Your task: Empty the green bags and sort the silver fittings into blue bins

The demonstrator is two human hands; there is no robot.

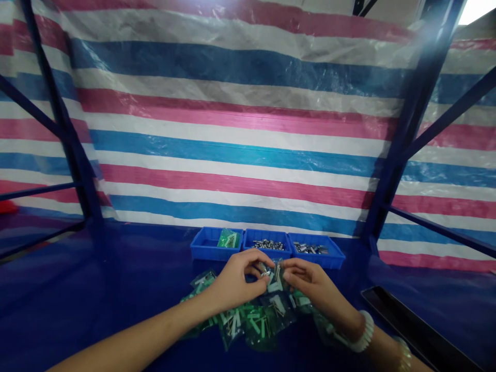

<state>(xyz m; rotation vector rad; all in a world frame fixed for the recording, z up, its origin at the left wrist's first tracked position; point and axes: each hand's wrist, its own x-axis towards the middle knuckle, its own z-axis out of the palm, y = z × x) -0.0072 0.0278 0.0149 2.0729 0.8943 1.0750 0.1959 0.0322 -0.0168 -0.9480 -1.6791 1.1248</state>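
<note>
My left hand [239,276] pinches the left edge of a small clear plastic bag [276,283], its thumb and forefinger curled in. The bag has pale strips and thin metal-looking pieces inside. My right hand [310,281] closes its fingers at the bag's right edge; its fingertips are partly hidden. Under and around both hands lies a spread of similar small bags [256,324], several with green and white strips in them. My forearms and the right hand cover part of the spread.
Three blue trays stand in a row behind my hands: the left tray [201,251] with a green-and-white packet, the middle tray [267,253] and right tray [336,261] with small metal parts. A dark flat slab [411,323] lies at right. Blue posts [403,134] and a striped sheet [240,155] enclose the blue table [127,289].
</note>
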